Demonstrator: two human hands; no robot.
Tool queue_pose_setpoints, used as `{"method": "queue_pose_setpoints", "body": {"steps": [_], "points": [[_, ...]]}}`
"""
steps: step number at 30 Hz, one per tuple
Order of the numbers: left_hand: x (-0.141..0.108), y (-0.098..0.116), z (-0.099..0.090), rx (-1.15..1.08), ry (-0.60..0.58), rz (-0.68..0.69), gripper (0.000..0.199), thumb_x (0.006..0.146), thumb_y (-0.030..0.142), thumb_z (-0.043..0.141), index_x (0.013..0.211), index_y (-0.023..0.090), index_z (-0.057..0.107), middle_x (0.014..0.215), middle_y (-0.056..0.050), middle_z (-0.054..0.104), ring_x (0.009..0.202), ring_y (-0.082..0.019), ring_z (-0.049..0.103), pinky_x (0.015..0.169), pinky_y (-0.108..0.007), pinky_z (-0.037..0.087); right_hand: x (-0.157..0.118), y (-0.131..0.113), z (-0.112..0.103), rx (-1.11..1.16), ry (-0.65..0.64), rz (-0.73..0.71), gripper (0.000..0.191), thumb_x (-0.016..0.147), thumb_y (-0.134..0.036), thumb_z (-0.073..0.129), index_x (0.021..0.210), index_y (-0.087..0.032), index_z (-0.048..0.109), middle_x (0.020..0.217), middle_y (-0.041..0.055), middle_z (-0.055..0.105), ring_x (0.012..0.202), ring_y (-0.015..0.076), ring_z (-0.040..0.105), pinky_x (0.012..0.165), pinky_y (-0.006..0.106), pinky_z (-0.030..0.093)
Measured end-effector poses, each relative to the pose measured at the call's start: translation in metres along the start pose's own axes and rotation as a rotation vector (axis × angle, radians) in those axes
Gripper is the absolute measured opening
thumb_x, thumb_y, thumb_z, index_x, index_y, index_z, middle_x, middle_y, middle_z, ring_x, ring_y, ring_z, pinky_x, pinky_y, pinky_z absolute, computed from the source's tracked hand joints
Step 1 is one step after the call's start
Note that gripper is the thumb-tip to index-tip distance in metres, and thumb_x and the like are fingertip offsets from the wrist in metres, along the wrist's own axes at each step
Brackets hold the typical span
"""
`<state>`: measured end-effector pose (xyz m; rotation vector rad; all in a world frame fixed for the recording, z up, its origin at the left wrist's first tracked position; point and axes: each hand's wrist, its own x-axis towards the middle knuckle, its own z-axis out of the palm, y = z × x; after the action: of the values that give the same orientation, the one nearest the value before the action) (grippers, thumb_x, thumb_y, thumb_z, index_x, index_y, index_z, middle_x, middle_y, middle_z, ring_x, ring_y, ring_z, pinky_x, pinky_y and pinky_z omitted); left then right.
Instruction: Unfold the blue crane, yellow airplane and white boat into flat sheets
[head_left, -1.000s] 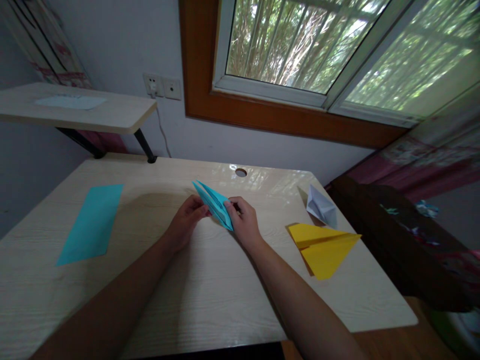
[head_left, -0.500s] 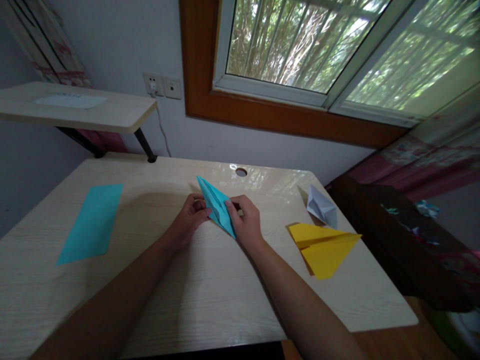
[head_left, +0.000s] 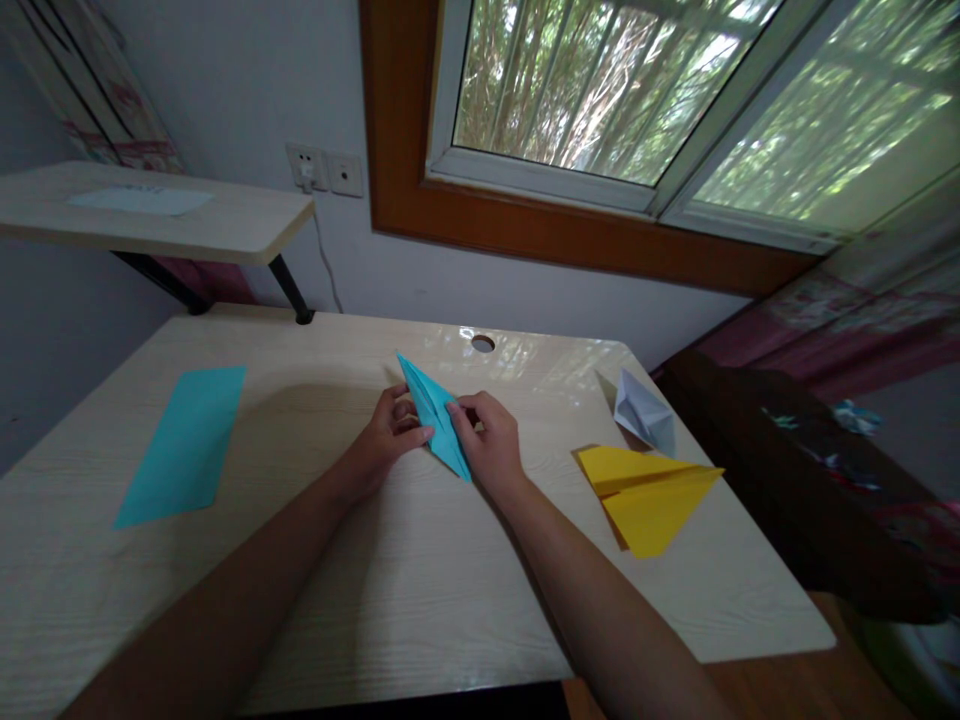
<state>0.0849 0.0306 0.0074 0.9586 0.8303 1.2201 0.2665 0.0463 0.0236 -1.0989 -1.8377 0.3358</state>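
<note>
While both hands pinch it, left hand [head_left: 386, 437] and right hand [head_left: 489, 440] clamp the blue folded paper [head_left: 436, 415] between them, probably just above the table [head_left: 420, 580], yellow plane [head_left: 649, 495] off right.

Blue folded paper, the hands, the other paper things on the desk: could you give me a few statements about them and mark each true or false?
1. Both hands, left hand and right hand, grip the blue folded paper. True.
2. The yellow paper plane lies left of the hands. False: it lies to their right.
3. A flat blue sheet lies on the desk, untouched. True.
4. The white folded paper sits on the yellow plane. False: it lies beside it, farther back.
</note>
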Motion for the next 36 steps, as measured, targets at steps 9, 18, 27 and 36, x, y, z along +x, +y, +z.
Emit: {"method": "queue_pose_setpoints", "body": {"steps": [9, 18, 27, 36], "points": [[0.004, 0.0, -0.002, -0.038, -0.01, 0.043, 0.048, 0.074, 0.029, 0.082, 0.114, 0.023, 0.056, 0.095, -0.001, 0.07, 0.085, -0.017, 0.067, 0.083, -0.035, 0.053, -0.001, 0.007, 0.006, 0.138, -0.022, 0.17, 0.017, 0.095, -0.037, 0.06, 0.098, -0.022, 0.067, 0.079, 0.0013, 0.066, 0.07, 0.0161, 0.061, 0.065, 0.029, 0.049], [0.005, 0.006, -0.009, 0.208, 0.164, 0.167, 0.026, 0.074, 0.037, 0.083, 0.086, 0.02, 0.068, 0.085, -0.001, 0.071, 0.081, -0.017, 0.065, 0.081, -0.031, 0.05, 0.001, -0.002, 0.005, 0.219, -0.095, -0.053, 0.019, 0.091, -0.037, 0.067, 0.103, -0.024, 0.062, 0.095, 0.0045, 0.061, 0.089, 0.0191, 0.058, 0.079, 0.034, 0.05], [0.002, 0.009, -0.009, 0.224, 0.158, 0.145, 0.025, 0.078, 0.041, 0.08, 0.08, 0.02, 0.068, 0.076, 0.002, 0.067, 0.072, -0.014, 0.058, 0.072, -0.026, 0.046, 0.001, 0.002, 0.005, 0.324, -0.045, 0.042, 0.018, 0.093, -0.037, 0.064, 0.084, -0.022, 0.06, 0.081, 0.0002, 0.057, 0.077, 0.016, 0.056, 0.072, 0.031, 0.047], [0.004, 0.008, -0.006, 0.008, 0.141, 0.137, 0.023, 0.076, 0.036, 0.082, 0.083, 0.02, 0.067, 0.079, 0.002, 0.064, 0.073, -0.013, 0.057, 0.072, -0.025, 0.046, -0.003, 0.0, 0.006, 0.447, 0.011, 0.097, 0.016, 0.098, -0.039, 0.056, 0.092, -0.024, 0.056, 0.097, 0.0042, 0.058, 0.091, 0.0181, 0.06, 0.076, 0.032, 0.053]]}}
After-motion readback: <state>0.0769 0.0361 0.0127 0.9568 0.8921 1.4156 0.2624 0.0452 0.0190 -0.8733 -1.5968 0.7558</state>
